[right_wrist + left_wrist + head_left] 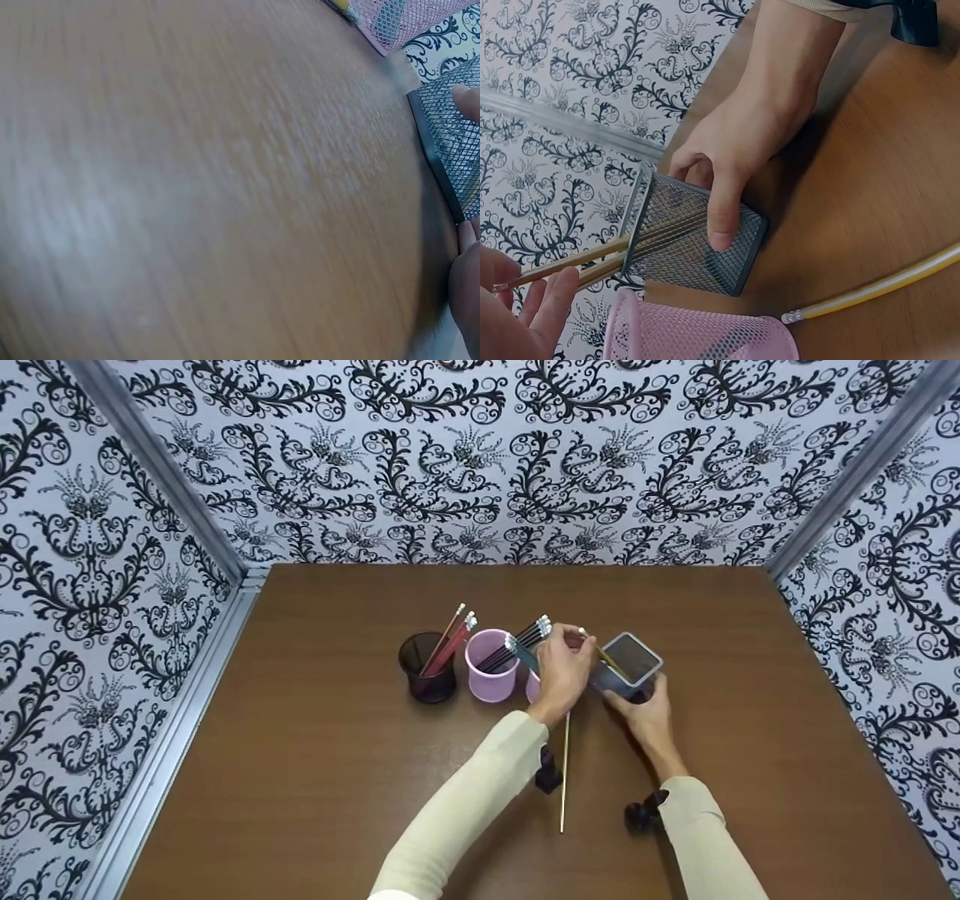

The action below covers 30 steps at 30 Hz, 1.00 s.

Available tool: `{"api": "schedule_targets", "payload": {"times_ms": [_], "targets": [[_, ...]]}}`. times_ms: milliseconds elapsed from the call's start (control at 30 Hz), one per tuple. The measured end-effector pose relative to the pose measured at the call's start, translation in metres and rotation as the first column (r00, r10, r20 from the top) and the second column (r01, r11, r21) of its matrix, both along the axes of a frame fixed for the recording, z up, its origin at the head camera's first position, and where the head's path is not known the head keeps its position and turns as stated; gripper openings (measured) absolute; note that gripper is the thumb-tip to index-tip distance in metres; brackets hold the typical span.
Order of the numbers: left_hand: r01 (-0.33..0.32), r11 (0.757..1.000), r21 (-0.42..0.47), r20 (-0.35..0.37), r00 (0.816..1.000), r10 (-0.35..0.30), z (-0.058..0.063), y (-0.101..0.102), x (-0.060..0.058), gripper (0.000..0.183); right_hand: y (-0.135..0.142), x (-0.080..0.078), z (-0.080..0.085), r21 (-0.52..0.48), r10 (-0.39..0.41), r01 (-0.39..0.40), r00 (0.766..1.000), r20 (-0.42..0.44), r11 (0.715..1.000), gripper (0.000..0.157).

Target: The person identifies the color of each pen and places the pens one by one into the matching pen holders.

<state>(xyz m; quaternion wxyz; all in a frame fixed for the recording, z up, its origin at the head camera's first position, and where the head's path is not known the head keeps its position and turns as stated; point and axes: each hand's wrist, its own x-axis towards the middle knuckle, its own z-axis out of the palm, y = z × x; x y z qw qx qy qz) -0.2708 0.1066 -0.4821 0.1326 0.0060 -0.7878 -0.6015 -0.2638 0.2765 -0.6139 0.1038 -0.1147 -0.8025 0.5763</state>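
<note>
My right hand [649,714] grips a square dark mesh pencil holder [630,649], which is tilted, its thumb along the side in the left wrist view. The left hand [564,671] pinches yellow pencils [604,655] near their eraser ends. Their other ends reach down inside the mesh holder, seen through its wall in the left wrist view. One more yellow pencil [565,780] lies on the table below the left hand. A pink mesh cup [705,330] stands close beside the square holder, mostly hidden behind the left hand in the head view.
To the left stand another pink cup [492,684] with black pencils [529,634] and a black cup [431,688] with red pencils [450,647]. Teal pencils [525,655] lean from the half-hidden pink cup. Patterned walls border the brown table [315,810].
</note>
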Motion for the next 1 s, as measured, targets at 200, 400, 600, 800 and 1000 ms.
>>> {"api": "schedule_targets", "payload": {"times_ms": [200,400,600,800,1000], "targets": [[0.014,1.000,-0.002,0.018,1.000,-0.014,-0.003,0.000,0.003,0.012,0.001,0.001,0.000,-0.002,-0.001,0.001,1.000,-0.008,1.000,0.091],[0.042,0.998,0.041,0.047,0.998,-0.044,-0.004,0.001,0.003,0.016,0.000,0.000,0.000,-0.062,0.015,-0.016,1.000,-0.022,0.998,0.089],[0.038,0.996,0.079,0.065,0.997,-0.044,-0.007,0.002,0.004,0.019,-0.001,-0.001,-0.001,-0.082,0.021,-0.023,0.999,-0.030,0.996,0.088],[0.031,0.998,0.062,0.063,0.997,-0.035,-0.008,0.007,0.014,0.027,-0.001,0.000,0.001,-0.092,0.016,-0.020,0.999,-0.043,0.996,0.088],[0.059,0.998,0.024,-0.014,0.998,-0.059,-0.013,0.005,0.027,0.030,-0.002,0.000,0.001,-0.068,0.015,-0.018,0.999,-0.044,0.998,0.088]]}}
